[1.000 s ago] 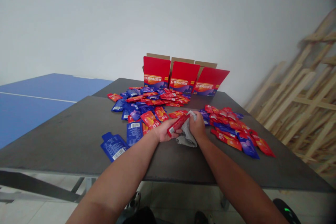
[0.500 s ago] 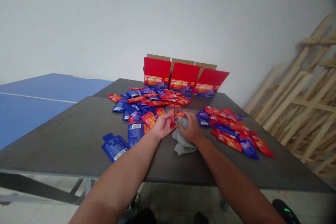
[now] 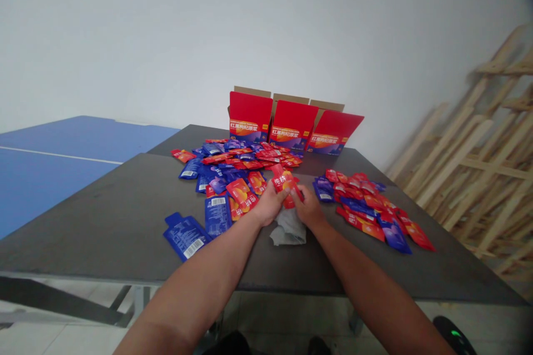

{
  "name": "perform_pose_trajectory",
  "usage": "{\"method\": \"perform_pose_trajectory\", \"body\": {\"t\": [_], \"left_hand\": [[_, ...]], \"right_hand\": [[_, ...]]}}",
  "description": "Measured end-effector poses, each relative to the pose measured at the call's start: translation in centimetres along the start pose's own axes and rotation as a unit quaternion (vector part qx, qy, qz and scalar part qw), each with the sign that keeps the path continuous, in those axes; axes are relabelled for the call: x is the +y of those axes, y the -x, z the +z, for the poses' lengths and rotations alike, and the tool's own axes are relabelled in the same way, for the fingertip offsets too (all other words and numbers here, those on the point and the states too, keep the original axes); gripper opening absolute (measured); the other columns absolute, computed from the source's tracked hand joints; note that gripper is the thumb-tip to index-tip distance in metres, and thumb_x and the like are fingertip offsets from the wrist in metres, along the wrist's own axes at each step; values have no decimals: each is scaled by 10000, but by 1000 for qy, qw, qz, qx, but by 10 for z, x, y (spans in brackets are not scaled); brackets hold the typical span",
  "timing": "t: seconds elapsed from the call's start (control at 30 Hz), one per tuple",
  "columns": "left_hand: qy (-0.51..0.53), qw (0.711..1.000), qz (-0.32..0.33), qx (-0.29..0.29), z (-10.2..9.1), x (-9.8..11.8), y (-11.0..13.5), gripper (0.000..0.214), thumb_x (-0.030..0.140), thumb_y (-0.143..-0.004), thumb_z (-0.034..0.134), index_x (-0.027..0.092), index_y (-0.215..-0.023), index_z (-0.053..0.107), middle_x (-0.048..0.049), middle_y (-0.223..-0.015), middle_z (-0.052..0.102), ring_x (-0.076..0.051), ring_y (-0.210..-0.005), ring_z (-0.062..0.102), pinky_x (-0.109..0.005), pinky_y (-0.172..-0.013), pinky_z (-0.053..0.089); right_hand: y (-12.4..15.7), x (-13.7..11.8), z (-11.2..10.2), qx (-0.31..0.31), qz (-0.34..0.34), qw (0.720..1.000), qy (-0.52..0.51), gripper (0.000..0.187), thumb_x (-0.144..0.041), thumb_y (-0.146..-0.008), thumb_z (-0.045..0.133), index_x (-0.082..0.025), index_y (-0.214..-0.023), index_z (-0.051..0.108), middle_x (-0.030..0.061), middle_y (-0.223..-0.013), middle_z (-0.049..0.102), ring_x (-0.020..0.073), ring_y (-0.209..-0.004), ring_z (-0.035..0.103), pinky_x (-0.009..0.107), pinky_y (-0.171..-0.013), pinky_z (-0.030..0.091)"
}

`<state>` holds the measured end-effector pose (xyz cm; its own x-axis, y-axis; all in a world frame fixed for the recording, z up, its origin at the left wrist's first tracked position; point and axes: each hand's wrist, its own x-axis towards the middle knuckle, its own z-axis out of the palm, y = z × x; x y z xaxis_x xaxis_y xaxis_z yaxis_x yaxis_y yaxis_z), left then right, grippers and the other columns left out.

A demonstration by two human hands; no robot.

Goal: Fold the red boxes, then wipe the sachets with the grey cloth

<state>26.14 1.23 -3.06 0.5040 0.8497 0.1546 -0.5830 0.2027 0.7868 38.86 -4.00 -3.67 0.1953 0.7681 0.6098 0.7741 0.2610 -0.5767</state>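
My left hand (image 3: 268,208) and my right hand (image 3: 307,208) meet over the middle of the dark table (image 3: 116,222). Both pinch one red pouch (image 3: 283,182), held face up between their fingertips. A crumpled grey cloth (image 3: 287,228) lies under and just in front of my hands, partly tucked under my right hand. A heap of red and blue pouches (image 3: 233,163) lies behind my left hand. A second heap of pouches (image 3: 370,205) lies to the right of my right hand.
Three open red cartons (image 3: 291,125) stand at the table's far edge against the white wall. Two blue pouches (image 3: 185,236) lie face down near the front left. A blue table (image 3: 50,161) adjoins on the left. Wooden frames (image 3: 478,150) lean at the right.
The red pouch has been turned from edge-on to face up and lifted slightly forward. The cloth has dropped lower beneath my hands.
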Motion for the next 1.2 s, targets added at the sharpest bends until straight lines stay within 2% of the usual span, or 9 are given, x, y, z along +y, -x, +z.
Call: {"method": "perform_pose_trajectory", "body": {"t": [0.13,0.23,0.37,0.43,0.57,0.7,0.87,0.97,1.2], "left_hand": [[-9,1000,-1,-26,-2,-3,1,491,252,-713,790,194,-1109,506,-50,-1044,642,-165,-943,615,-356,-924,463],[-28,999,-25,-29,-3,-2,4,442,273,-730,773,190,-1064,496,-43,-1005,633,-150,-910,608,-334,-889,460],[-85,995,-38,-27,-4,-2,5,388,225,-744,757,184,-1048,519,-28,-926,602,-126,-863,583,-318,-881,443],[-100,994,-39,-30,-5,-3,4,363,195,-746,748,184,-1040,534,-31,-930,592,-129,-882,577,-325,-901,433],[-116,992,-39,-35,-6,-6,2,316,190,-757,731,184,-1017,551,-38,-944,587,-132,-885,568,-335,-916,431],[-136,989,-32,-41,-7,-7,2,286,219,-775,717,183,-1017,569,-47,-955,598,-140,-893,567,-339,-914,439],[-142,988,-38,-43,-6,-8,2,263,242,-776,710,178,-995,578,-47,-944,604,-142,-887,569,-318,-880,445],[-131,989,-46,-45,-6,-8,2,258,248,-770,713,181,-978,578,-43,-918,614,-148,-875,579,-323,-872,447],[-117,992,-41,-40,-5,-5,2,230,207,-750,724,173,-940,599,-40,-909,609,-148,-881,585,-331,-906,434]], "right_hand": [[-1,0,-5,6,17,1000,13,314,-466,-874,499,-194,-900,654,68,-919,706,207,-881,643,351,-842,493],[-5,3,-13,49,30,998,25,331,-477,-861,508,-186,-850,665,64,-850,705,203,-826,643,335,-803,496],[-16,19,-46,155,67,984,59,391,-499,-873,494,-159,-883,688,81,-862,707,205,-796,633,326,-764,495],[-21,33,-68,175,84,976,103,401,-492,-864,505,-145,-887,703,98,-875,709,218,-803,631,340,-767,491],[-24,54,-106,66,52,968,235,350,-425,-875,500,-163,-855,732,105,-907,715,239,-872,626,378,-849,461],[-21,45,-120,-59,26,942,329,295,-342,-906,491,-177,-873,734,88,-904,708,219,-888,616,333,-844,447],[2,12,-117,-225,-7,861,455,294,-281,-941,454,-154,-928,718,122,-946,679,217,-899,619,308,-828,433],[24,-3,-114,-272,-15,821,501,311,-223,-952,408,-153,-954,711,148,-976,665,233,-908,631,323,-832,438],[49,-7,-119,-305,17,778,549,340,-81,-902,391,-156,-1033,696,172,-1050,666,250,-951,660,322,-820,481]]}}
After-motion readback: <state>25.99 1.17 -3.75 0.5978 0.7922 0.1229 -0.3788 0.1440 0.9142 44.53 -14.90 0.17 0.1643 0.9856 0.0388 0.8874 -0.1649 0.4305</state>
